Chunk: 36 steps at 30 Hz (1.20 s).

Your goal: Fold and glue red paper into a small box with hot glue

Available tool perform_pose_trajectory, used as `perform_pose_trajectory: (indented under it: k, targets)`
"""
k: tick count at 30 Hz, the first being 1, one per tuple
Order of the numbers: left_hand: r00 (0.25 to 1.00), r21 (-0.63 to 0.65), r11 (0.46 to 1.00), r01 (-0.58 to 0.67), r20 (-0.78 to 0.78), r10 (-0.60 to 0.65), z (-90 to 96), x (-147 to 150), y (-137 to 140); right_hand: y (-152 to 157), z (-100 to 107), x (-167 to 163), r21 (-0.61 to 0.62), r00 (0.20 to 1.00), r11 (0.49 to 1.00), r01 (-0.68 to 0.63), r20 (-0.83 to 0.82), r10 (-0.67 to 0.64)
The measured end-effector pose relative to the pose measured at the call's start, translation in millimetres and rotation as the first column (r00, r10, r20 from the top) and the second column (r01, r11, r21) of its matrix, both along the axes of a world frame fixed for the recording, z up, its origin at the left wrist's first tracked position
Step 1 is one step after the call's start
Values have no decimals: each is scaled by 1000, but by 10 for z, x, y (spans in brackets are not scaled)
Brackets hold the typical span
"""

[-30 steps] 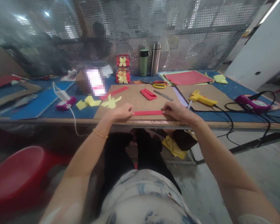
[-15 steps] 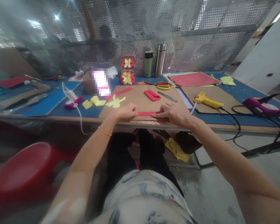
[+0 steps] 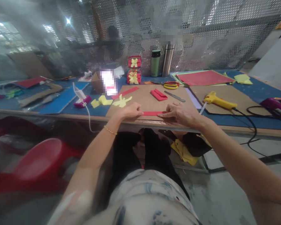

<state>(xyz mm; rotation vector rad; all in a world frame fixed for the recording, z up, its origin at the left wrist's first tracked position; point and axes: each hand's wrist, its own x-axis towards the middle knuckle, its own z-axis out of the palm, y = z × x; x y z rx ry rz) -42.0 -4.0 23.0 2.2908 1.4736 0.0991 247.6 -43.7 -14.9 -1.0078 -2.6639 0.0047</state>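
Observation:
A narrow red strip of paper or felt (image 3: 153, 113) lies across the front of the brown cardboard (image 3: 145, 98). My left hand (image 3: 131, 111) is curled, its fingertips closed on the strip's left end. At the other end, my right hand (image 3: 180, 115) pinches the strip, with one finger stretched along it. Just beyond the hands are a folded red piece (image 3: 159, 95) and a grey metal blade or file (image 3: 175, 96). A yellow bow-like cutout (image 3: 122, 101) lies near my left hand, beside a longer red strip (image 3: 128, 92).
To the right, a yellow glue gun (image 3: 220, 100) rests on cardboard, its black cable hanging over the table edge. Scissors (image 3: 170, 85), a green tumbler (image 3: 155, 64), a steel flask (image 3: 168, 61) and red boxes with yellow bows (image 3: 134, 77) stand or lie behind. A red stool (image 3: 38, 159) is at left.
The whole view has shifted slightly, so things appear further right. Both hands keep hold of the red strip's ends, with almost no movement on the cardboard.

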Motion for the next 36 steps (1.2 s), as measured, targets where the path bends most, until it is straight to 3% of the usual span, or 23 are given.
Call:
perform_pose_trajectory:
  k: [11,22,25,28,32,34,36]
  targets:
    - [1000,80,997,-21,11,20,-18,-158,-57,30,-69,31,-15,997,1000,-15,-72,14]
    - [994,188,982,-29,-96,48,-102,-129,-112,-24,-15,-7,-24,999,1000,13,-42,-14]
    - [991,353,935,23,-129,24,-118,-83,-216,10,-54,3,-13,998,1000,-16,-63,15]
    - [971,544,828,139,-238,-6,-160,12,-346,39,-90,14,-21,996,999,-35,-81,34]
    - [906,584,737,340,-413,-91,-271,133,-532,45,-121,14,-19,994,998,-56,-96,54]
    - [910,596,727,340,-404,-95,-344,168,-624,32,-129,7,-11,994,999,-52,-93,51]
    - [937,635,726,265,-348,-38,-421,200,-710,13,-134,0,-1,996,999,-34,-88,34]
